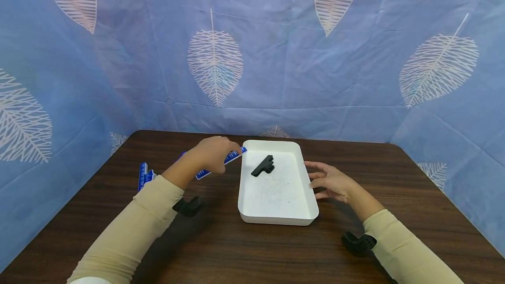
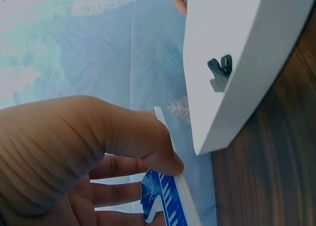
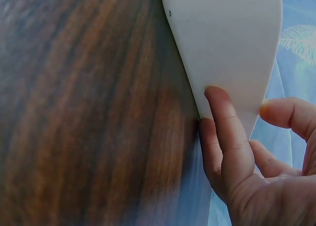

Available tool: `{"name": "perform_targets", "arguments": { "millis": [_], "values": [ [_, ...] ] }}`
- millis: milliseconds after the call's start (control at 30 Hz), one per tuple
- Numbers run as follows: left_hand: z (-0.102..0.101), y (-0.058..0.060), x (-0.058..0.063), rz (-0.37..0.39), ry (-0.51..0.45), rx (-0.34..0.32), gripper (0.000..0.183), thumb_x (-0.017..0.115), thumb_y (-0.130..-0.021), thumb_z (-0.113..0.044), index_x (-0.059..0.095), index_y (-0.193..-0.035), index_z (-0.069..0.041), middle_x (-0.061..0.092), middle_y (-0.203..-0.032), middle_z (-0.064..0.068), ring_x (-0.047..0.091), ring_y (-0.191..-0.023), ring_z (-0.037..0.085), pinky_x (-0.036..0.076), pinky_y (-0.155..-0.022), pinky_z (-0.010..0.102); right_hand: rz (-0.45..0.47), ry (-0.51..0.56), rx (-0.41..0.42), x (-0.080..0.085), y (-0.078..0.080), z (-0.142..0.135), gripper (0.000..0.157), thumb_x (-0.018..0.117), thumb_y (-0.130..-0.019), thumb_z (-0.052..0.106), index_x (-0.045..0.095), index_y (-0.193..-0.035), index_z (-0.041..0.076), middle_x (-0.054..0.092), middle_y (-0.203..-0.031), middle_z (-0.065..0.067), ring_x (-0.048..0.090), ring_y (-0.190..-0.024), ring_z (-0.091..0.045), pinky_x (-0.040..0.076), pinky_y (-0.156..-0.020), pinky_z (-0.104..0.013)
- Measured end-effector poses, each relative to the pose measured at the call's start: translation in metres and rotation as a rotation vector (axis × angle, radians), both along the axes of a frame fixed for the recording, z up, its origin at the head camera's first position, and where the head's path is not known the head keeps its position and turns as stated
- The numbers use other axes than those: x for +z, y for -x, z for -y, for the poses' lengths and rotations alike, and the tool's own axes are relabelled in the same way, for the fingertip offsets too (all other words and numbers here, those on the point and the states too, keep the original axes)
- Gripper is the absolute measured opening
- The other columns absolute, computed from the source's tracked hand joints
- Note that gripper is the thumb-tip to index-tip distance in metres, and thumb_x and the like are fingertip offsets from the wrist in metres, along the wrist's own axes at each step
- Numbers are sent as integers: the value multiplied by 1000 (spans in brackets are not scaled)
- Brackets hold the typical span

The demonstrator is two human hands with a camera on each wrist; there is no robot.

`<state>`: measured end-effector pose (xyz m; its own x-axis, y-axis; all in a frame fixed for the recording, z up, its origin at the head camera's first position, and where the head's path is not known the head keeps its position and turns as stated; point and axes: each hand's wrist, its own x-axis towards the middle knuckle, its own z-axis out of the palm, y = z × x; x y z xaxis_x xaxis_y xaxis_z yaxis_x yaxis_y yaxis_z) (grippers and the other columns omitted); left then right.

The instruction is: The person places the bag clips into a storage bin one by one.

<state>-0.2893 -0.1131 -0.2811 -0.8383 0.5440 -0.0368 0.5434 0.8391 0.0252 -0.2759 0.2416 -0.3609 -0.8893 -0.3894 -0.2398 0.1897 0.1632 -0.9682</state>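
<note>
Toward the bench's far edge, the left hand's grip pinches a blue clip, its end near the white tray's left rim. The right hand's grip is loosely spread, fingertips against the tray's right wall. Carried too low, the clip could snag that rim and shove the lightly steadied tray.

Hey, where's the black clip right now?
In the head view, the black clip lies inside the white tray, toward its far left side, just right of the blue clip that the left hand holds.
</note>
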Motion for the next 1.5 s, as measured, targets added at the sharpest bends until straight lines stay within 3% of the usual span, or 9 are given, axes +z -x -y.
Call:
{"name": "perform_targets", "arguments": {
  "millis": [700,1500],
  "values": [
    [-38,11,14,90,7,-47,63,76,-77,-9,59,-136,-24,61,-129,6,60,-101,22,54,-76,39,-3,-10,-4,1,1,0,87,63,-85,-6,14,-156,5,32,-146,-34,64,-104,-31,56,-78,-47],
    [-76,25,6,209,-76,-58,62,74,-78,-10,58,-136,-25,61,-127,6,63,-99,18,56,-70,31,3,-10,-5,1,0,1,86,61,-86,-6,13,-156,6,32,-146,-34,63,-105,-31,56,-79,-47]
  ]
}}
